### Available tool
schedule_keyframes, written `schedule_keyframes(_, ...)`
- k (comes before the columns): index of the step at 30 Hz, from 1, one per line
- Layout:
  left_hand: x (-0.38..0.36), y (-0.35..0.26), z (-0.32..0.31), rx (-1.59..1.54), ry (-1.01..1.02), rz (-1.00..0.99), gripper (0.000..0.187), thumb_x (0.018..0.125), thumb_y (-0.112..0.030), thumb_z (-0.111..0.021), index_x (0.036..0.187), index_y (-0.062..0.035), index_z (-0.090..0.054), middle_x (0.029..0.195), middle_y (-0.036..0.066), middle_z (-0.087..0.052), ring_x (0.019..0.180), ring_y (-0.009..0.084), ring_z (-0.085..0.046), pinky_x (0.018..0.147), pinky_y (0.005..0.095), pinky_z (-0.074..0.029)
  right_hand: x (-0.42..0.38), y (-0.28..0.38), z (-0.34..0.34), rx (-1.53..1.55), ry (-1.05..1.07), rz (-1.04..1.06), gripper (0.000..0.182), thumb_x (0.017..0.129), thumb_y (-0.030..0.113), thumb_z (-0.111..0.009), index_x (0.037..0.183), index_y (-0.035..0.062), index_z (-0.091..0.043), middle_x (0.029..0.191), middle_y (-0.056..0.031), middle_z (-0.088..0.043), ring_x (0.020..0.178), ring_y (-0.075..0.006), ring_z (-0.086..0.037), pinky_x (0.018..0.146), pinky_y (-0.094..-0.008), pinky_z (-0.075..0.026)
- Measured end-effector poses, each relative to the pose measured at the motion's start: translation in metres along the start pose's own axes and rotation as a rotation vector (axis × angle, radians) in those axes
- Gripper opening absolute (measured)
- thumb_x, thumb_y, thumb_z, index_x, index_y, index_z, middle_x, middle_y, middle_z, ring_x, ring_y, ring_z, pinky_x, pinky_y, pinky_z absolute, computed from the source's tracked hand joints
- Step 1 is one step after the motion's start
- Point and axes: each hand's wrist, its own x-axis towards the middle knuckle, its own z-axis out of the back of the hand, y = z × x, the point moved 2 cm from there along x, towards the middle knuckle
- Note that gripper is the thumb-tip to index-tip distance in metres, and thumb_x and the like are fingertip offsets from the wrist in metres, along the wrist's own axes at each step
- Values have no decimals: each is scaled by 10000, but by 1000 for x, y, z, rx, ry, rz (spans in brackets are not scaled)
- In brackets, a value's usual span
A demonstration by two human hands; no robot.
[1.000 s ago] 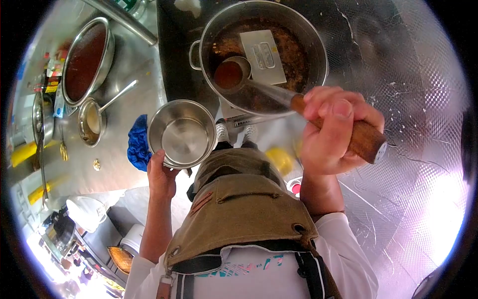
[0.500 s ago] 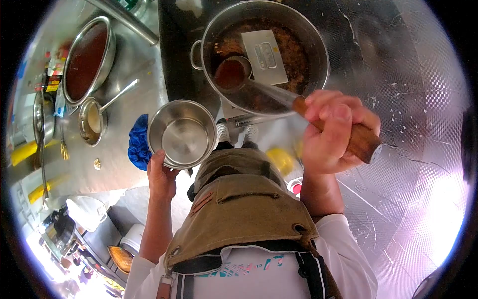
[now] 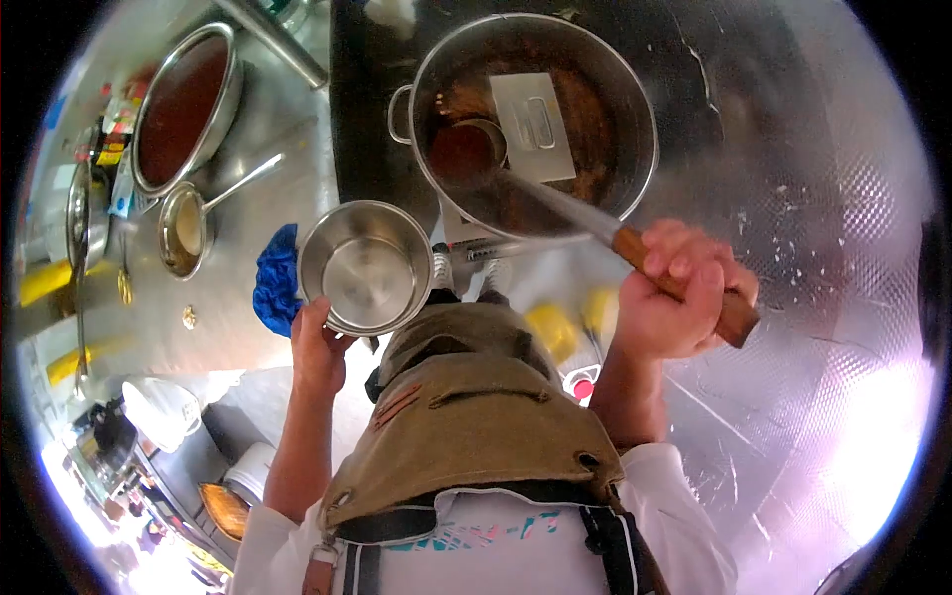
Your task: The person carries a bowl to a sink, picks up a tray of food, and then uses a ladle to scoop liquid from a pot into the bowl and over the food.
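Note:
My right hand is wrapped round the wooden handle of a ladle. The ladle's bowl, filled with dark red-brown liquid, is inside a large steel pot. In that pot a flat metal plate with a loop handle lies beside the bowl, over dark brown contents. My left hand grips the near rim of a steel bowl, thumb over the edge. Only bare metal shows inside this bowl. A crumpled blue cloth lies just left of it.
On the steel counter at left stand a wide bowl of red sauce and a small long-handled strainer. A metal bar crosses the upper left. Patterned metal sheeting covers the right side. Yellow objects appear below the pot.
My right hand has shifted slightly down and right with the ladle, its bowl still within the pot. The steel bowl in my left hand stays nearly in place. The view moved slightly.

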Motion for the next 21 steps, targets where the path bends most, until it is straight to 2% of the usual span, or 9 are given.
schedule_keyframes(2,5,4,6,55,29,18,469,822,-340,-562,1162,-27,-483,1050,104,-593,915,199,-600,773,343,-505,0,1,13,-14,16,-6,51,841,90,-444,832,119,-485,639,-43,-458,516,-156,-437,559,-401,-425)
schedule_keyframes(3,1,-1,3,55,15,8,429,820,-290,-564,1145,-18,-492,1054,105,-588,932,206,-593,787,349,-500,-1,1,21,26,-6,2,61,854,116,-517,862,109,-457,643,-49,-468,497,-166,-452,535,-381,-434)
schedule_keyframes(5,-5,-13,-7,15,-8,-2,302,812,-132,-587,1078,0,-529,1038,106,-589,951,216,-586,802,352,-498,-1,3,35,74,-101,-10,44,858,128,-498,841,118,-459,645,-42,-462,499,-161,-444,534,-376,-423)
schedule_keyframes(7,-6,-18,-14,3,-21,92,485,836,-332,-527,1200,-18,-465,1095,102,-566,1000,214,-561,830,374,-472,4,8,44,98,-166,-25,48,858,145,-469,811,134,-461,639,-31,-445,503,-150,-422,536,-357,-391)
schedule_keyframes(10,-2,-19,-16,106,13,36,471,840,-322,-522,1199,-22,-469,1096,100,-566,1004,215,-561,834,378,-471,10,15,59,132,-196,-29,35,843,134,-473,812,137,-457,639,-26,-439,508,-146,-414,542,-348,-369)
schedule_keyframes(14,5,-21,-33,54,-17,81,433,830,-333,-546,1145,-40,-503,1049,77,-575,926,176,-562,748,337,-482,26,30,75,124,-289,-20,88,824,151,-489,745,139,-452,639,-14,-437,520,-147,-408,554,-345,-363)
schedule_keyframes(15,10,-21,-37,49,5,81,370,819,-343,-567,1058,-63,-535,933,39,-565,818,133,-535,668,296,-467,31,35,77,99,-286,-7,120,822,159,-491,715,138,-442,630,-8,-428,521,-140,-401,550,-341,-360)
schedule_keyframes(19,12,-33,-63,191,102,-51,341,787,-366,-611,970,-84,-554,804,-1,-501,749,105,-487,624,271,-440,52,60,80,96,-370,24,132,825,163,-488,711,139,-425,611,4,-404,514,-126,-380,549,-335,-354)
schedule_keyframes(21,15,-41,-73,238,108,-73,347,778,-375,-620,958,-85,-553,804,1,-503,750,109,-485,621,278,-436,64,77,73,78,-421,38,144,828,166,-488,708,138,-412,602,12,-385,511,-119,-363,550,-330,-349)
